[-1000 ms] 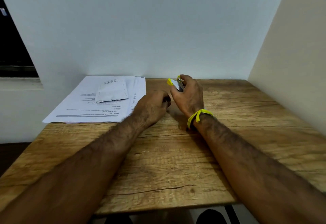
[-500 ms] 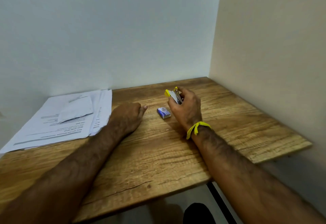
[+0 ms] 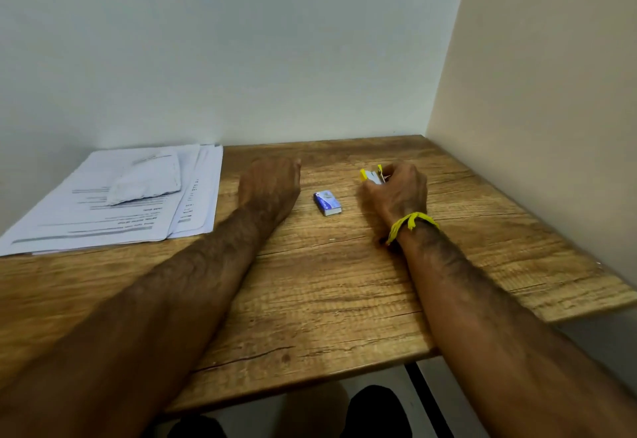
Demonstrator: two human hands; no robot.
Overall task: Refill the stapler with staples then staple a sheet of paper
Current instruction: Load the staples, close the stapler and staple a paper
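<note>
The right hand [image 3: 396,196] is gripping the stapler [image 3: 372,175], its fingers [image 3: 401,174] curling round the body so that only the yellow tips and a strip of metal are showing above the knuckles. Whether the stapler is hinged open cannot be told; the hand is hiding most of it. The hand's heel is resting on the counter [image 3: 344,299], toward the back right.

The left hand [image 3: 269,186] is lying palm-down on the wood with its fingers relaxed and close together, holding nothing. Between the two hands, apart from both, the box [image 3: 326,202] of staples is sitting flat, small, blue and white; from here it is not clear whether it is open.

At the back left the papers [image 3: 103,210] are lying in a loose stack against the wall, with a folded sheet [image 3: 146,179] on top.

The stapler is looking small, rigid and light, metal with plastic ends; it should be sitting firmly in a wrap of the fingers, with the thumb free to work the top. The box is probably thin card, nearly weightless and easy to crush, so it wants a light pinch on its long sides. A strip of staples is likely brittle and would snap if bent; taking it by its flanks seems best. The sheets are limp and will slide over one another, so lifting one by a corner should be safest.
</note>
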